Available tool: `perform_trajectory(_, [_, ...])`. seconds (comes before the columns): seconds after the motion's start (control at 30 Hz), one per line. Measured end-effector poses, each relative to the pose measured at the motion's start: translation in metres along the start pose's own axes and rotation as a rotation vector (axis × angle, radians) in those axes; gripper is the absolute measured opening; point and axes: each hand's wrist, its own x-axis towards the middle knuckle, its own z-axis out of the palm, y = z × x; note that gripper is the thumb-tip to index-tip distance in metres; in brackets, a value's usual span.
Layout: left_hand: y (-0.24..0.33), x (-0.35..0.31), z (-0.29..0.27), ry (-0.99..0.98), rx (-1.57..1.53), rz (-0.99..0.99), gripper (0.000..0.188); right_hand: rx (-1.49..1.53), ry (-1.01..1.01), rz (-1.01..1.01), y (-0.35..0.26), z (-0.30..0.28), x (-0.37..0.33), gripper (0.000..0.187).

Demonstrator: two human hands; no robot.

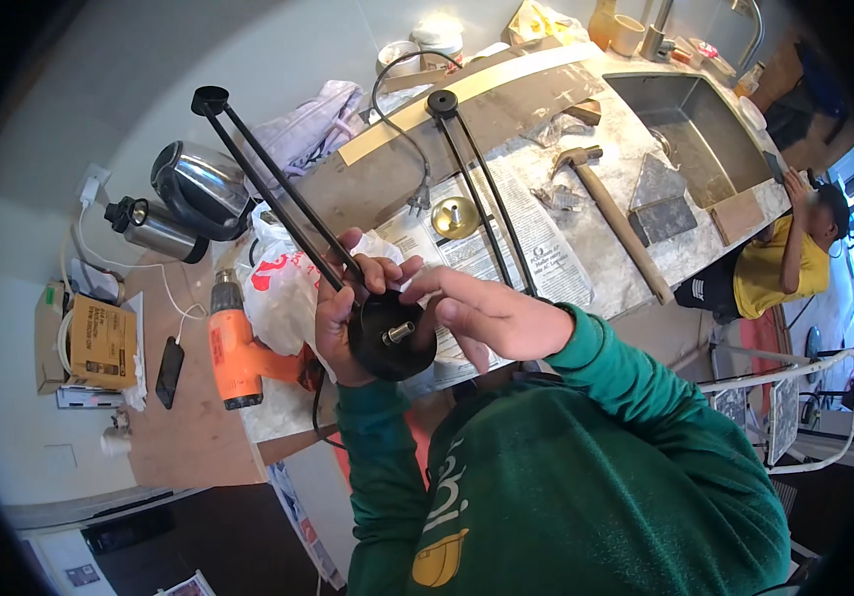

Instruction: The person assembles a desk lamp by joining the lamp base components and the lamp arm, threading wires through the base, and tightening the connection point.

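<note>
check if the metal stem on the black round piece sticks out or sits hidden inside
Out: the metal stem projects in plain view from the middle of the black round piece, held in the left hand.

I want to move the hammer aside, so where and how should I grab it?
Probably best around its wooden handle, toward the near end, coming from the side where the person in green stands. The handle is long and slender and slants that way, while the metal head lies farther off.
</note>
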Motion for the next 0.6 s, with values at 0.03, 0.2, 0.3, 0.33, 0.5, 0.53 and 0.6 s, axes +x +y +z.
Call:
perform_trajectory(0.03, [0.001, -0.001, 0.0, 0.008, -0.008, -0.003, 0.057, -0.109, -0.044, 0.079, -0.004, -0.001, 0.0, 0.03])
perform_trajectory(0.2, [0.001, -0.002, -0.001, 0.006, -0.021, -0.005, 0.057, 0.067, -0.005, 0.022, 0.003, 0.002, -0.002, 0.03])
perform_trajectory(0.3, [0.002, -0.003, 0.0, -0.011, -0.013, -0.007, 0.057, 0.178, 0.011, -0.022, 0.006, 0.006, -0.002, 0.03])
perform_trajectory(0.33, [0.002, -0.003, 0.0, -0.024, -0.012, -0.007, 0.057, 0.269, 0.04, -0.082, 0.008, 0.007, -0.002, 0.029])
perform_trajectory(0.5, [0.003, -0.004, 0.003, 0.01, 0.027, -0.006, 0.058, 0.14, 0.014, -0.002, 0.003, 0.007, -0.002, 0.03])
perform_trajectory(0.53, [0.003, -0.004, 0.003, 0.007, 0.033, -0.004, 0.059, 0.222, 0.041, -0.04, 0.003, 0.009, -0.003, 0.03])
perform_trajectory(0.6, [0.002, -0.005, 0.004, 0.028, 0.034, -0.003, 0.059, 0.079, -0.024, 0.058, 0.0, 0.004, -0.002, 0.031])
